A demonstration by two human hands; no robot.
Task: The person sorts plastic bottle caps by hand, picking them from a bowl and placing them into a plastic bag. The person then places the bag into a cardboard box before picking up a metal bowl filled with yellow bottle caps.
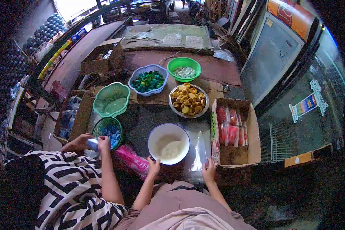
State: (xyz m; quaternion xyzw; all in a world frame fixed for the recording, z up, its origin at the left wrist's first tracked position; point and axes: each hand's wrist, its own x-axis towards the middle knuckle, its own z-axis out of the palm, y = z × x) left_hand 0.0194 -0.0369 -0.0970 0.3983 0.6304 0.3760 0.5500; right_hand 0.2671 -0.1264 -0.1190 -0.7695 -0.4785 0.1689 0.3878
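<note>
My left hand [153,167] grips the near rim of a white bowl [159,132] that holds a pale powder. My right hand [208,169] pinches the lower end of a clear plastic bag [199,150], which lies flat between the bowl and a cardboard box [253,130]. The box holds red packets [229,132]. Beyond the white bowl sits a metal bowl of yellow caps [188,100].
A blue bowl of green and dark caps [148,79], a green bowl of white caps [184,69] and an empty green basket [112,99] stand farther back. A co-worker's hands [91,142] work at a small basket of blue caps [109,130]. A pink packet [134,160] lies by my left arm.
</note>
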